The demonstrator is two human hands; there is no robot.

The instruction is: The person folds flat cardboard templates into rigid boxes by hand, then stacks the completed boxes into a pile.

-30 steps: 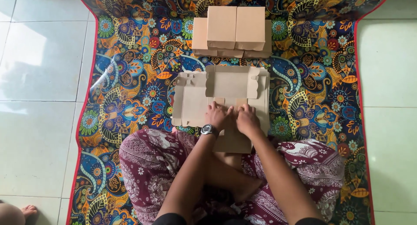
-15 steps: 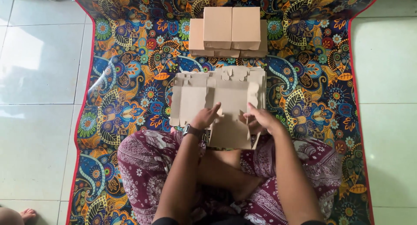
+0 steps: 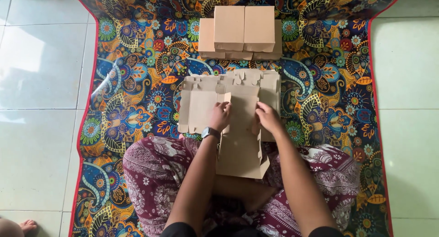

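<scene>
**Flat box blank on my lap, both hands on it**

So the flat cardboard blank [image 3: 240, 145] is lying across my lap w/ its far end resting on the stack of unfolded blanks [image 3: 201, 106] in front of me. It's tan, die-cut, lots of little tabs along the edges, and the near end hangs over my legs. Everything else I'll place relative to that blank.

My left hand [image 3: 221, 115] is pressed down on the blank's upper left part, fingers curled over a raised flap edge, wristwatch [image 3: 210, 132] just behind it. My right hand [image 3: 267, 118] is on the upper right part, fingers bent on the cardboard too. Hands are apart, a strip of bare cardboard between them. Can't rly tell if either one is pinching the card or just pushing it flat.

Under and beyond the blank: the stack of flats, spreading out left and right of it. Farther past that, well apart from the blank, a group of finished folded boxes [image 3: 242, 31] sitting tight together, touching each other.

All of it sits on a bright patterned mat [image 3: 137, 81] w/ a red border, tile floor [image 3: 41, 81] either side. My legs are in maroon patterned trousers [image 3: 151, 173] under the blank's near end. Far left of the blank, at the bottom corner, someone's bare foot [image 3: 18, 228] pokes in.
</scene>
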